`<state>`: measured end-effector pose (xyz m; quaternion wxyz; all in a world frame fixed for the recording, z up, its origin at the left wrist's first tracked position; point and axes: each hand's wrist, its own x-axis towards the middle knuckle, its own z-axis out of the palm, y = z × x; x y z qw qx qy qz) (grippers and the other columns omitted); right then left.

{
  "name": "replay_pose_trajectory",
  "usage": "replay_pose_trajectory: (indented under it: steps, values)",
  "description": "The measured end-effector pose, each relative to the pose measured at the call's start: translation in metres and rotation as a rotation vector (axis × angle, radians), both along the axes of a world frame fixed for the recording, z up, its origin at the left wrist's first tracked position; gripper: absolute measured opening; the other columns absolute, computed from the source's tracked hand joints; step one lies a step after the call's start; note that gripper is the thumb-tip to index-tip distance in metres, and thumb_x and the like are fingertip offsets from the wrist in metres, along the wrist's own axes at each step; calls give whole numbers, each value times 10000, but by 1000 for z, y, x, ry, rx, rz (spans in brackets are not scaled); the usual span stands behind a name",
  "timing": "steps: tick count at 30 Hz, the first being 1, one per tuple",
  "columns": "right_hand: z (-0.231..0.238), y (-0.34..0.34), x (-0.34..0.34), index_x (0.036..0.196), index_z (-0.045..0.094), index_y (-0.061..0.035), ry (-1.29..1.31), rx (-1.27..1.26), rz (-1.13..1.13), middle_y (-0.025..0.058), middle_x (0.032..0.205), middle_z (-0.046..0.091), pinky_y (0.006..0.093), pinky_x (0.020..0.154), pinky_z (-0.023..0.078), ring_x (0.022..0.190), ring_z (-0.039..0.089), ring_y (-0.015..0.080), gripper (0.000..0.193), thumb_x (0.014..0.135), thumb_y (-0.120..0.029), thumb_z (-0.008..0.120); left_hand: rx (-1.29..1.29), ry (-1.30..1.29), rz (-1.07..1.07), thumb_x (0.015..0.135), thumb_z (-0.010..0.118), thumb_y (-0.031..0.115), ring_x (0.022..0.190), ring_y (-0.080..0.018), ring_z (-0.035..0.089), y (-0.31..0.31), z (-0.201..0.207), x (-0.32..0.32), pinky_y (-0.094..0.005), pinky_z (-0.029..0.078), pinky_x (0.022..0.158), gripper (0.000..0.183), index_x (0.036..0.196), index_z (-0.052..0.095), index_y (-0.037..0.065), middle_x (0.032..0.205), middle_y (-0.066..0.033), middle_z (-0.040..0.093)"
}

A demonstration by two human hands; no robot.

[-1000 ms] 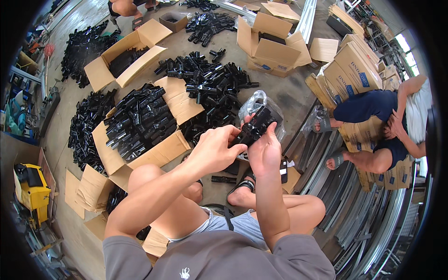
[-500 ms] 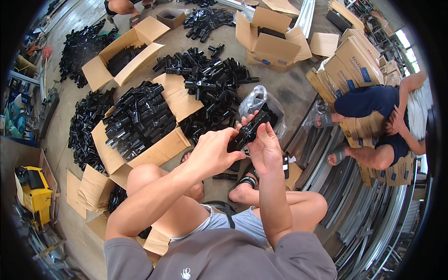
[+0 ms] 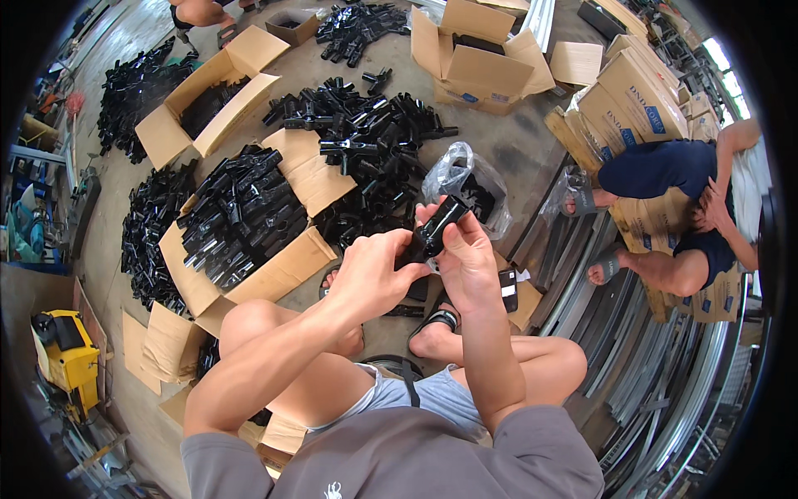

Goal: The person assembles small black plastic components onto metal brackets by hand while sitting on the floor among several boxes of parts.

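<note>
Above my lap I hold a glossy black plastic pipe fitting (image 3: 442,224), tilted with its upper end up and to the right. My right hand (image 3: 467,266) is closed round it, thumb along the near side and fingers behind. My left hand (image 3: 371,270) has its thumb and fingers closed about the fitting's lower left end, where part of the fitting is hidden. Just beyond my hands stands a clear plastic bag (image 3: 455,170) with small black pieces in it. Left of my hands, an open cardboard box (image 3: 278,264) is filled with similar black fittings (image 3: 241,212).
Loose black fittings (image 3: 374,125) lie heaped beyond the box. More open cartons (image 3: 490,75) stand farther back. On the right a person (image 3: 706,200) sits on stacked cartons (image 3: 623,108), beside long metal strips (image 3: 615,374). A dark phone-like object (image 3: 508,291) lies by my right wrist. A yellow machine (image 3: 66,358) stands left.
The fitting has turned in my hands, so its smooth round side and upper end now show. My right-hand fingers have shifted round it; my left hand has moved slightly left and stays at its lower end.
</note>
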<state>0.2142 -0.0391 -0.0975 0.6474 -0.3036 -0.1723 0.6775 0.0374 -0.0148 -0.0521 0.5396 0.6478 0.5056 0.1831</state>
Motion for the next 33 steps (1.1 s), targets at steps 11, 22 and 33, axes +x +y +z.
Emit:
replay_pose_trajectory:
  steps: [11, 22, 33]
  values:
    - [-196, 107, 241, 1105, 719, -30, -1138, -499, -512, 95, 964, 753, 342, 716, 590, 815, 729, 192, 186, 959, -147, 725, 371, 208, -133, 819, 800, 88, 821, -413, 710, 40, 1, -18, -470, 546, 722, 345, 1119, 676, -28, 898, -224, 730]
    - [-296, 159, 236, 1036, 779, -28, -2492, -297, 411, 194, 1086, 748, 502, 867, 595, 1021, 726, 385, 246, 954, -89, 555, 336, 457, -323, 807, 753, 13, 761, -414, 722, 65, -24, -26, -484, 593, 682, 196, 921, 608, -54, 770, -242, 696]
    - [-296, 154, 223, 1076, 710, -26, -2396, -263, 249, 197, 1040, 735, 480, 893, 575, 1029, 708, 389, 183, 965, -89, 580, 384, 493, -246, 771, 736, -49, 766, -397, 709, 64, -27, -26, -479, 548, 688, 214, 919, 582, -42, 703, -217, 666]
